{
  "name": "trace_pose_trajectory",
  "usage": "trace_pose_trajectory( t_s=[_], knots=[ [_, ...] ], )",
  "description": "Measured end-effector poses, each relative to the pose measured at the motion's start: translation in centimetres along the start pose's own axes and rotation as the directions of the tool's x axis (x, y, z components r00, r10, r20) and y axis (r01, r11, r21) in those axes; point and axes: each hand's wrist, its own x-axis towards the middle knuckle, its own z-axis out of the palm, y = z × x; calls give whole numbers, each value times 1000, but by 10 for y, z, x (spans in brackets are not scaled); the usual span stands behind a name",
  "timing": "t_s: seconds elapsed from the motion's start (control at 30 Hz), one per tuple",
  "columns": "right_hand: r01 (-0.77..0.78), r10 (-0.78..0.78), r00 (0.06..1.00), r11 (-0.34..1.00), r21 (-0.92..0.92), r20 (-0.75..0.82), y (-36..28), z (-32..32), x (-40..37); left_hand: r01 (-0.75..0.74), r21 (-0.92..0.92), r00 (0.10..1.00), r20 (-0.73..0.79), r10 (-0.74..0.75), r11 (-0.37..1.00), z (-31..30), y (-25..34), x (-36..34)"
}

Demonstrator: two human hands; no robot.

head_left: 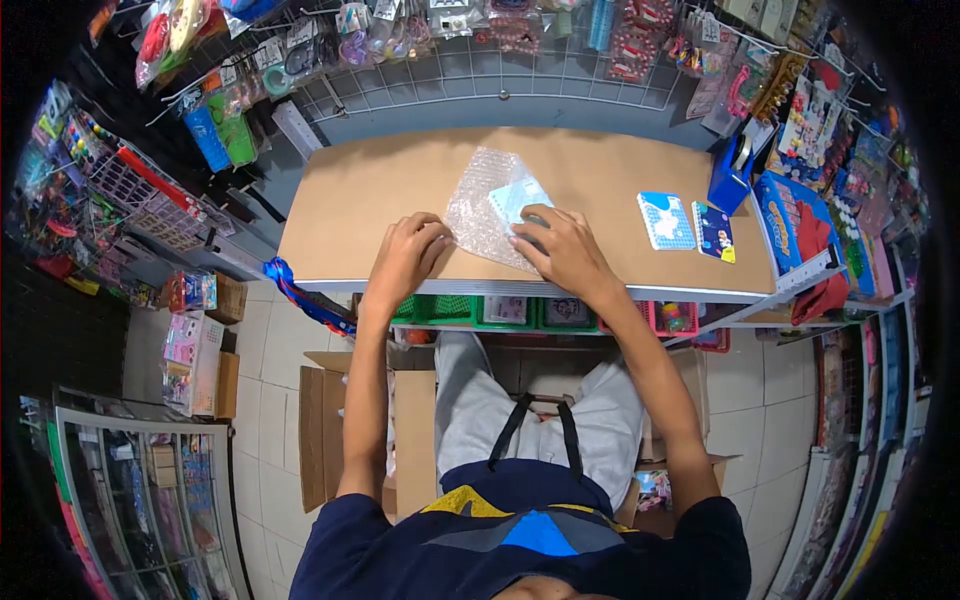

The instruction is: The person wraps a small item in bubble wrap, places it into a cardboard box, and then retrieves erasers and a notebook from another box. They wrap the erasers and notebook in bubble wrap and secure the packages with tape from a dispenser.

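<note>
A sheet of bubble wrap [468, 212] lies on the brown table, with a small light blue notebook [514, 198] resting on it at a slant. My left hand [408, 252] is at the wrap's left lower edge, its curled fingers and thumb closed at the corner. Over the notebook's lower part, my right hand [568, 250] has bent fingers, with the thumb near the wrap's lower edge; its grip is partly hidden. To the right lie a blue-and-white spiral notebook [666, 221] and a dark blue one with a yellow edge [714, 232].
A blue tape dispenser [731, 178] stands at the table's right end beside a blue box [783, 225]. Packaged goods hang on a wire grid [480, 78] behind. Below the table are green baskets [446, 308]; open cardboard boxes [322, 430] flank my legs.
</note>
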Motion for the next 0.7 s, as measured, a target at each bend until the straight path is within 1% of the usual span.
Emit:
trace_pose_trajectory(
  t_s=[0.03, 0.13, 0.2, 0.23, 0.33, 0.4, 0.47, 0.5, 0.57, 0.6, 0.7],
  knots=[
    [7, -7, 1000, 1000, -7, 1, -2, 0, 0, -20, 32, 1000, -9, 21, 999, 0, -1, 1],
    [19, -19, 1000, 999, -26, 4, -8, -2, 0, 171, -68, 982, -65, -176, 983, 4, 18, 9],
    [20, -19, 1000, 999, -32, 16, -10, -4, -2, 81, -116, 976, -194, -102, 990, 9, 23, 18],
    [26, -26, 1000, 999, -22, -6, -9, -3, -2, 35, -136, 963, -259, -70, 990, 12, 25, 23],
    [48, -49, 998, 999, -11, -43, -8, 0, -3, -55, -237, 948, -318, -24, 970, 22, 26, 42],
    [55, -56, 998, 998, -27, -39, -9, -1, -2, -90, -246, 954, -299, 13, 965, 23, 32, 55],
    [57, -57, 998, 998, -5, 0, -8, -3, -2, -135, -269, 956, -290, 54, 954, 30, 34, 69],
    [58, -58, 998, 998, 3, 18, -7, -5, -2, -137, -306, 963, -264, 54, 942, 35, 35, 73],
    [27, -27, 1000, 999, 35, -11, -9, -5, -3, -139, -381, 976, -211, 60, 914, 43, 35, 82],
    [11, -10, 1000, 999, 52, -26, -9, -4, -3, -151, -332, 980, -175, 97, 931, 46, 33, 83],
    [24, -20, 998, 997, 71, -53, -9, -3, -5, -70, -597, 993, -116, 1, 799, 61, 38, 82]
  ],
)
